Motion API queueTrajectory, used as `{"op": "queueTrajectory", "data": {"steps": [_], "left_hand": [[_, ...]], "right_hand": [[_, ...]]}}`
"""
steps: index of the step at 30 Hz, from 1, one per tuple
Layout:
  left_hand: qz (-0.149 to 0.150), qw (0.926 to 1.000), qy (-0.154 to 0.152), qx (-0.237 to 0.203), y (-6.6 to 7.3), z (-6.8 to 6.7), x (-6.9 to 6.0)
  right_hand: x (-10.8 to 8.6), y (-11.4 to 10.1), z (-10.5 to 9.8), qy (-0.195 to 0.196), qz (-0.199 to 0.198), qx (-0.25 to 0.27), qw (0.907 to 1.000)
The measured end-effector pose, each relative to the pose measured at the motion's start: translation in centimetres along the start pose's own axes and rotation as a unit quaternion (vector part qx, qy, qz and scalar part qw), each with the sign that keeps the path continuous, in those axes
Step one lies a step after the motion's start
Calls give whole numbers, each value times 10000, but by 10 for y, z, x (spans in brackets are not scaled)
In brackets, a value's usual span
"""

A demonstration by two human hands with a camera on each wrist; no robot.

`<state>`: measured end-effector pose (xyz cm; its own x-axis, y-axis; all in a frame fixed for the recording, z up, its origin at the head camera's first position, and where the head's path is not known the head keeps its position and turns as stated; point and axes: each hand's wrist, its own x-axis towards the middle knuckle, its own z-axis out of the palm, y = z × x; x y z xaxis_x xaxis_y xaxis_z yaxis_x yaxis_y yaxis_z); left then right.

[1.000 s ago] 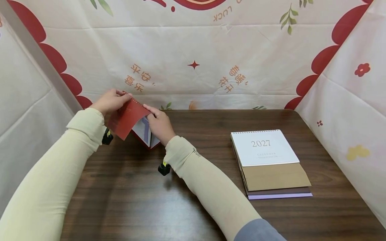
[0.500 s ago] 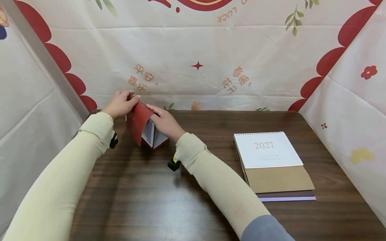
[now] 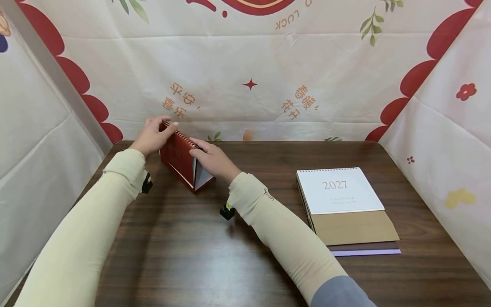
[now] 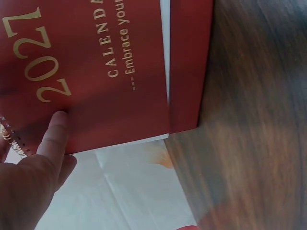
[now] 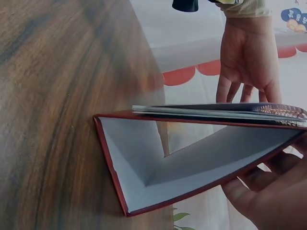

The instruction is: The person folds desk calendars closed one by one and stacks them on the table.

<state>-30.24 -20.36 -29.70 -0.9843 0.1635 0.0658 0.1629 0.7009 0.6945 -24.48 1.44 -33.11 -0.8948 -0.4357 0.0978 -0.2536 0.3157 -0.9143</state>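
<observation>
A red desk calendar (image 3: 179,155) stands as a tent on the table, its spiral binding on top. In the left wrist view, gold "2027" lettering shows on its front cover (image 4: 110,96). My left hand (image 3: 152,135) holds the far left end at the binding, thumb on the cover. At the near right end, my right hand (image 3: 214,160) grips the top, its fingers on the back panel. Seen from the right wrist, the stand's triangular hollow (image 5: 192,153) opens between base and panels, with my right hand (image 5: 268,191) below it and my left hand (image 5: 249,57) beyond.
At the right of the wooden table (image 3: 245,264) lies a white 2027 calendar (image 3: 339,192), with brown and lilac layers jutting out beneath it. A patterned white cloth (image 3: 215,64) hangs behind and along both sides.
The calendar's lifted red cover has come down flat against its front. My right hand has shifted slightly right along with the calendar, while my left hand stays at the binding.
</observation>
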Motion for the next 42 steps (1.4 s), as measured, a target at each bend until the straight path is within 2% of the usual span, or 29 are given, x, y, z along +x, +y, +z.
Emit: {"op": "queueTrajectory", "data": {"steps": [10,16,20,24,28,31,37,42], "left_hand": [[-13,9988,197,-445,-10,7,3],[55,9966,260,-781,-16,4,5],[-134,9916,257,-1260,-25,-2,7],[-503,9894,147,-1352,-37,-7,6],[-690,9853,-126,-1558,-45,-4,4],[-677,9831,-224,-1683,-47,2,3],[-633,9868,31,-1493,-48,11,-1],[-710,9867,116,-1456,-45,11,-7]], "right_hand": [[0,8,4,142,-129,-194,9996],[-4,8,8,280,61,-5,9996],[-9,14,12,893,202,-25,9958],[-16,14,14,1572,105,-421,9866],[-22,10,15,1880,-42,-711,9796],[-25,8,15,1904,-27,-912,9775],[-27,14,16,1511,-38,-1302,9799],[-28,19,12,1484,-183,-1394,9789]]}}
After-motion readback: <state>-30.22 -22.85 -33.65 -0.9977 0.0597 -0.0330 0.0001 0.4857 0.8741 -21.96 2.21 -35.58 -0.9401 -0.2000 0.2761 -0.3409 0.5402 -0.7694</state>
